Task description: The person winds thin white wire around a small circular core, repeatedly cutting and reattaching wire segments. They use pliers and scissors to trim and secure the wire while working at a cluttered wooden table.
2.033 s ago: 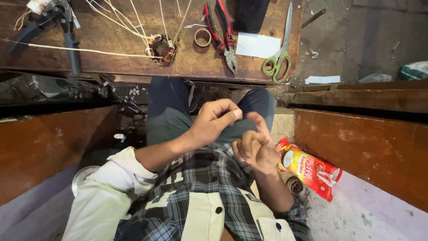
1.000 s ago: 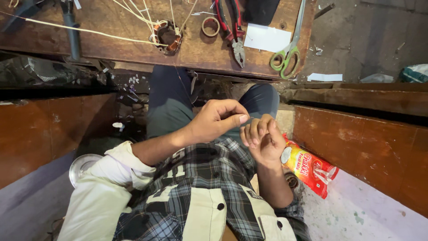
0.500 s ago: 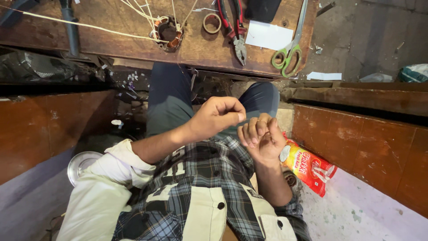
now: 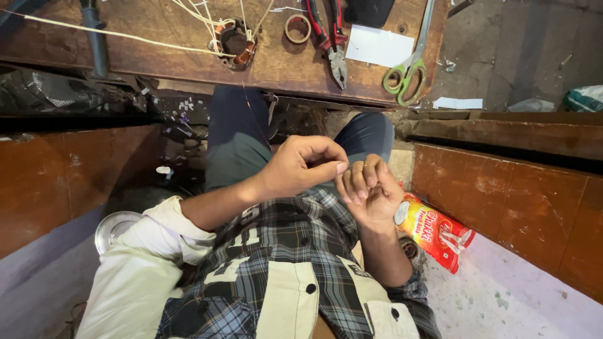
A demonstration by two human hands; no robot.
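Here the left hand (image 4: 301,166) pinches thumb to forefinger, apparently on a thin wire (hard to see); the right hand (image 4: 370,191) curls alongside, grip contents unclear, below the bench (image 4: 157,44) coil (image 4: 235,44).

The left hand (image 4: 301,166) is curled into a loose fist, thumb pinched against the forefinger, its forearm bare below a rolled sleeve. Just to its right, the right hand (image 4: 370,191) is raised palm-up with fingers bent inward, fingertips near the left thumb.
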